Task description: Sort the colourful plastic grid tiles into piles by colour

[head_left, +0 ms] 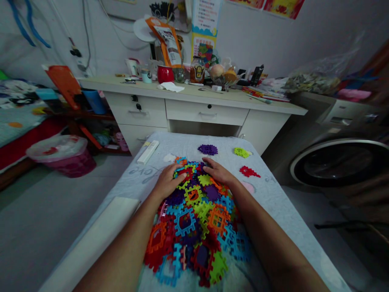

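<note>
A heap of colourful interlocking plastic building pieces [194,194] spreads over the cloth-covered table between my forearms. My left hand [168,179] rests against the heap's far left edge, thumb stretched over the pieces and apart from the fingers. On the opposite side, my right hand [218,171] touches the far right edge with its fingers apart. Neither hand has a piece visibly gripped, though some fingertips are hidden. Beyond the heap lie a purple group of pieces [208,149], a yellow-green group [241,152] and a red group [249,171], all apart from it.
A white box [148,152] lies at the table's far left, and a long white board [100,235] runs along the left side. Behind stands a white desk [206,111] crowded with jars and papers. A washing machine [334,138] is at right, a pink bin [62,156] at left.
</note>
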{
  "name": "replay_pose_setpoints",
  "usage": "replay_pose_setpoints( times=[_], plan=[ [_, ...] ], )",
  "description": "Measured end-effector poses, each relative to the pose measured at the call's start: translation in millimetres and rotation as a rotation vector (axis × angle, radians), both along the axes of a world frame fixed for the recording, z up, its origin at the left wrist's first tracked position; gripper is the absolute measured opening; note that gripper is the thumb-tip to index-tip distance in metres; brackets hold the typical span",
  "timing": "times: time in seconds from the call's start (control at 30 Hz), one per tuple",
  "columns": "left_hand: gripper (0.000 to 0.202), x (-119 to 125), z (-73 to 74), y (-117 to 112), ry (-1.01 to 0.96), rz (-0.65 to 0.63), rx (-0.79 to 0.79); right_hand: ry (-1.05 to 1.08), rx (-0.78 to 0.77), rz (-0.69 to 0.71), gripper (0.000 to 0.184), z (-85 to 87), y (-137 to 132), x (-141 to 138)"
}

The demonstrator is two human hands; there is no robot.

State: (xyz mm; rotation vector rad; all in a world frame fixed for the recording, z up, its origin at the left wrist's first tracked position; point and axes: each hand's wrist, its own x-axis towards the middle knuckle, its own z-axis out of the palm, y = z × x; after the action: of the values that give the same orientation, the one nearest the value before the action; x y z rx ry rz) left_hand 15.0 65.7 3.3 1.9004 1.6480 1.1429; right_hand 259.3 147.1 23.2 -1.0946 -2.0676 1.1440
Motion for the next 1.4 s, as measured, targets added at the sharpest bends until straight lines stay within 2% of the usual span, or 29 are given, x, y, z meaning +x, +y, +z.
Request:
replay_pose_setpoints(
  times=[0.17,0.4,0.6,0.7,0.87,1.03,1.1,1.17,1.27,1.4],
  plan=[
    [0.046,1,5.2,-3,0.011,-0.009,-0.044,-0.065,0.026,0.039,0.056,2.0,-3,-5],
    [0.043,0,8.7,-6,-0.003,-0.002,-0.062,-0.041,0.059,0.128,0.046,9.4,-12,-2],
    [0.043,1,15.1,-8,-0.103,0.006,-0.128,-0.032,0.027,0.164,0.046,15.9,-20,3],
    [0.044,1,17.1,-8,-0.132,0.037,-0.159,-0.032,0.034,0.114,0.045,13.6,-20,4],
    [0.042,3,18.0,-9,-0.133,0.059,-0.158,0.003,0.131,0.018,0.039,7.6,-16,4],
    [0.039,2,13.4,-6,-0.105,0.051,-0.122,-0.011,0.235,-0.083,0.026,12.3,-12,8],
    [0.037,2,11.9,-5,-0.083,0.051,-0.1,0.02,0.182,-0.111,0.021,13.9,-10,12],
    [0.034,2,11.2,-4,-0.069,0.052,-0.075,0.098,0.062,-0.117,0.019,13.7,-8,15],
    [0.03,1,9.6,-3,-0.072,0.045,-0.029,0.26,-0.111,-0.141,0.024,11.0,-5,20],
    [0.028,0,3.8,-2,-0.094,0.059,-0.003,0.395,-0.191,-0.28,0.031,5.3,2,26]
  ],
)
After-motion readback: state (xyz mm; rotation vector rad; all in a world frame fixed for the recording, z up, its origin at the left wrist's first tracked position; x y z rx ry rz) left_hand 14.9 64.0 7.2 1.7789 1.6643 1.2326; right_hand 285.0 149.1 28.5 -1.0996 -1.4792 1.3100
